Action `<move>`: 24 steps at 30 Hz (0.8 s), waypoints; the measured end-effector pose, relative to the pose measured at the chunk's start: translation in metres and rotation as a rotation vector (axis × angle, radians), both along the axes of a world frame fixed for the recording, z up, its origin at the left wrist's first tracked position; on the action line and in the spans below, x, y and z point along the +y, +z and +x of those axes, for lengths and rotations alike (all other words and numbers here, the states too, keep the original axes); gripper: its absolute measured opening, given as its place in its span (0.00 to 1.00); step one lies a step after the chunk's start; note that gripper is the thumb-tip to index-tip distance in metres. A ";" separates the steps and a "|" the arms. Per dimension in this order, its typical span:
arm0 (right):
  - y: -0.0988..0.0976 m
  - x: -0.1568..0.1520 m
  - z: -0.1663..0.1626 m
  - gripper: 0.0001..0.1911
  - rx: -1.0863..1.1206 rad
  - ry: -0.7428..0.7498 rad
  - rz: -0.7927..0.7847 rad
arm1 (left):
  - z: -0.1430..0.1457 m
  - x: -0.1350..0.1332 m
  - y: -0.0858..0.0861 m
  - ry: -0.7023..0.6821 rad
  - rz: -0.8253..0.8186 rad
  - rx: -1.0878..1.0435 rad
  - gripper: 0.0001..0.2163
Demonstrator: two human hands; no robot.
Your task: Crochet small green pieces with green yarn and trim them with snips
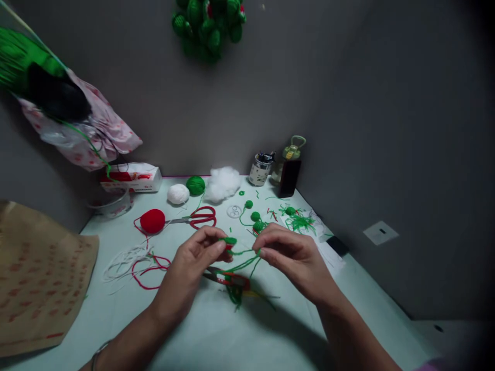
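Observation:
My left hand [203,252] pinches a small green and red crocheted piece [229,241] between thumb and fingers. Green yarn [243,253] runs from this piece to my right hand [288,252], whose thumb and forefinger are closed on the strand. Beneath my hands lies a small pair of scissors [228,278] with orange-red handles, partly covered by yarn. A tangle of dark green yarn [234,296] and a thin tool with a yellow part [253,293] lie beside it; shadow blurs their details.
Large red-handled scissors [203,216], a red yarn ball [152,221], a white yarn ball [178,194], a green yarn ball [195,185] and stuffing [222,184] lie behind my hands. A paper bag [42,278] stands left; a phone [290,178] leans at the back right.

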State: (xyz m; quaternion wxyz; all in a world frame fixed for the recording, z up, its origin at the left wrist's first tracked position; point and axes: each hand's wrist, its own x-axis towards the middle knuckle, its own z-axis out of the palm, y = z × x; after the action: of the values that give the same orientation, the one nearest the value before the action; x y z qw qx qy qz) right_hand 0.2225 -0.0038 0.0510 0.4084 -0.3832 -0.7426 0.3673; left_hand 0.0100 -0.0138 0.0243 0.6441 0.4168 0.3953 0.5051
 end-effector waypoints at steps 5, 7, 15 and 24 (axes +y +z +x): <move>0.007 0.020 0.018 0.07 -0.321 0.024 -0.004 | -0.010 0.013 0.005 0.175 -0.080 -0.179 0.06; 0.011 0.024 0.015 0.09 -0.326 -0.040 0.043 | -0.010 0.013 0.005 0.179 -0.063 -0.145 0.07; 0.011 0.019 -0.030 0.03 -0.148 0.057 0.007 | -0.005 0.006 -0.002 0.050 0.100 0.092 0.05; 0.010 0.024 -0.019 0.13 -0.061 0.125 0.060 | -0.009 0.010 -0.001 0.046 0.083 0.186 0.06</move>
State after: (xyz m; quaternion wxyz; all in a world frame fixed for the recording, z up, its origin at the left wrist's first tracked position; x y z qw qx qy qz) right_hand 0.2035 0.0202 0.0605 0.3730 -0.3349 -0.7879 0.3577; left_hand 0.0009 -0.0036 0.0237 0.5749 0.4792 0.4415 0.4949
